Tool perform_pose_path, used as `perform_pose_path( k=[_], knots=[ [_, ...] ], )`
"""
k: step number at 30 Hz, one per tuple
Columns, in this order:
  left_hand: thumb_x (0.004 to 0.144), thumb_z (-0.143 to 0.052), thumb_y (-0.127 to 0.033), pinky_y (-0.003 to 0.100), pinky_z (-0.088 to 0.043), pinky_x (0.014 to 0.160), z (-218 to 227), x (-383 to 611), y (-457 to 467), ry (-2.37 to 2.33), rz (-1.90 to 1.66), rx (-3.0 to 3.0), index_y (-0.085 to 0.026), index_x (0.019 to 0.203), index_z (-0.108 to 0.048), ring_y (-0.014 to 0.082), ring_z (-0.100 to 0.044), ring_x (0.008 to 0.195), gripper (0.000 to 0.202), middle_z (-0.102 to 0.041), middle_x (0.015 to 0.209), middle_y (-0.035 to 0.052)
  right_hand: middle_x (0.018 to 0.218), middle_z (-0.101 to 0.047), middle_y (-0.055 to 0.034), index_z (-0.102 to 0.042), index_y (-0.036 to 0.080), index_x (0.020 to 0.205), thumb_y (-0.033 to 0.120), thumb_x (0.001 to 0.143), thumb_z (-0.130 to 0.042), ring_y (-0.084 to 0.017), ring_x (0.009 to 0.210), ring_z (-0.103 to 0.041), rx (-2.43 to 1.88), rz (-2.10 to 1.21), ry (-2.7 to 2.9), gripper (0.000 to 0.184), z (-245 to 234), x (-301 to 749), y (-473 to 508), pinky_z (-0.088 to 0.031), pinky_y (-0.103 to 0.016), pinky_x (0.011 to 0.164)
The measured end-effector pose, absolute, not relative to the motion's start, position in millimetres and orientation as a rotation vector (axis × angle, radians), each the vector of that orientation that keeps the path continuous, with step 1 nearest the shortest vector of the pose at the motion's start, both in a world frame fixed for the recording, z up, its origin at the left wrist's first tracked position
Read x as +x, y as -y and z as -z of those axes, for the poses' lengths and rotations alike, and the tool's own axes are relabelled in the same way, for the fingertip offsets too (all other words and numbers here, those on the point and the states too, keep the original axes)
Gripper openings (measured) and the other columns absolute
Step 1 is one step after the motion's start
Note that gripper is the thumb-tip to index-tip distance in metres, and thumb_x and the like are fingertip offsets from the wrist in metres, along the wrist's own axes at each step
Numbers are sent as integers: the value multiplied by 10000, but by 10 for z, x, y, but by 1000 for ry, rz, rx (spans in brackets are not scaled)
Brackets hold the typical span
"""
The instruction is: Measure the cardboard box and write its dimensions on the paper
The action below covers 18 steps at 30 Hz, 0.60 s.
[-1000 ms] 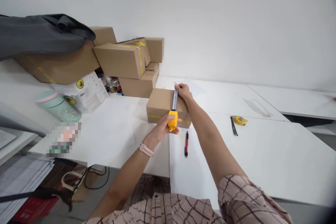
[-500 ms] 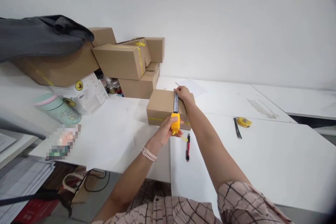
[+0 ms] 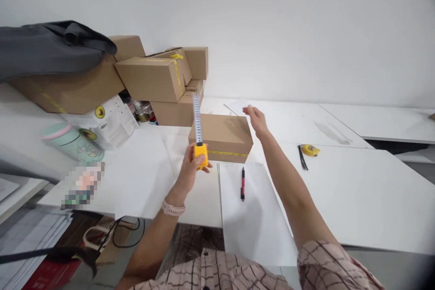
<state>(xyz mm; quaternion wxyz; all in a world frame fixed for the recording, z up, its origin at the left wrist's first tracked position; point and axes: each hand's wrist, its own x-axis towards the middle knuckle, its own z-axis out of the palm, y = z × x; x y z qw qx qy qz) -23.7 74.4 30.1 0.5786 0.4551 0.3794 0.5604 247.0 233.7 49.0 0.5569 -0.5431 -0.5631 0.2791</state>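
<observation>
My left hand (image 3: 190, 165) is closed round a yellow tape measure (image 3: 200, 155), in front of the left end of a small cardboard box (image 3: 222, 130). The tape's white blade (image 3: 197, 120) sticks out upward, slightly blurred, its tip apart from the box. My right hand (image 3: 257, 120) is raised just past the box's right end, fingers stretched out with nothing in them. The box lies shut on the table, a yellow band along its front side. Before it, a red and black pen (image 3: 242, 184) lies on a white sheet of paper (image 3: 253, 222).
A second yellow tape measure (image 3: 310, 150) with a black strap lies on the table at right. Stacked cardboard boxes (image 3: 149, 77) stand at back left, near a dark cloth (image 3: 50, 52). A mint-green bottle (image 3: 73, 142) stands beside a white box (image 3: 115, 122).
My left hand has moved left with the tape measure, swinging its blade off the box top. My right hand has let go of the blade and moved right, its fingers now stretched out.
</observation>
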Motion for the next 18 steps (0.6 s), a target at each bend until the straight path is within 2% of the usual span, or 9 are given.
perform_pose_path(
  k=[3,6,8,10,12,14,16,18],
  knots=[
    [689,-786,-410,258,-567,532,-150,-549,-847,-1053,-1480,1078,-253,1218,-444,134,-706,635,649,-616,1100,13,1414,-610,-126,-693,235,1244,798,897,-370,-289,1306,-555,-1370,-727,1325,736,-281,2672,-1797,-420,-455,1101],
    [693,-761,-436,253,-564,529,-22,-662,-1048,-1091,-1424,1033,-231,1182,-440,118,-685,590,619,-604,970,-24,1573,-451,-73,-595,297,1406,812,906,-302,-272,1437,-433,-1433,-794,1485,775,-103,2607,-1431,-418,-441,1125],
    [697,-755,-434,247,-553,512,-15,-654,-1163,-1058,-1381,1027,-218,1150,-456,110,-671,562,584,-608,934,-27,1613,-382,-69,-564,301,1440,814,888,-363,-272,1488,-356,-1496,-713,1617,780,-86,2497,-1374,-389,-424,1156],
    [702,-757,-421,235,-532,482,-87,-634,-1250,-1010,-1381,1040,-212,1118,-472,108,-661,541,547,-617,913,-22,1612,-366,-104,-566,274,1435,785,863,-475,-308,1466,-381,-1598,-536,1708,772,-180,2409,-1443,-382,-435,1158],
    [709,-758,-420,222,-507,449,-220,-634,-1325,-958,-1402,1063,-209,1092,-483,105,-653,527,516,-630,916,-12,1579,-399,-141,-589,249,1400,719,875,-527,-345,1363,-492,-1696,-352,1757,707,-363,2364,-1584,-414,-465,1107],
    [706,-759,-435,214,-489,421,-375,-655,-1394,-924,-1417,1082,-207,1065,-494,103,-649,518,501,-639,933,-1,1477,-510,-159,-646,233,1310,656,919,-502,-354,1227,-579,-1776,-236,1799,593,-572,2344,-1746,-444,-484,1029],
    [690,-770,-447,208,-480,404,-513,-669,-1434,-926,-1444,1094,-209,1056,-498,102,-645,508,514,-649,946,5,1289,-640,-162,-702,217,1183,628,949,-459,-357,1138,-601,-1853,-194,1820,532,-742,2324,-1901,-451,-490,966],
    [691,-777,-434,201,-486,411,-595,-636,-1408,-915,-1486,1129,-216,1093,-497,102,-653,523,535,-667,1004,23,1154,-697,-157,-733,203,1076,582,962,-459,-364,1152,-572,-1871,-136,1841,481,-841,2286,-2039,-435,-480,954]
  ],
)
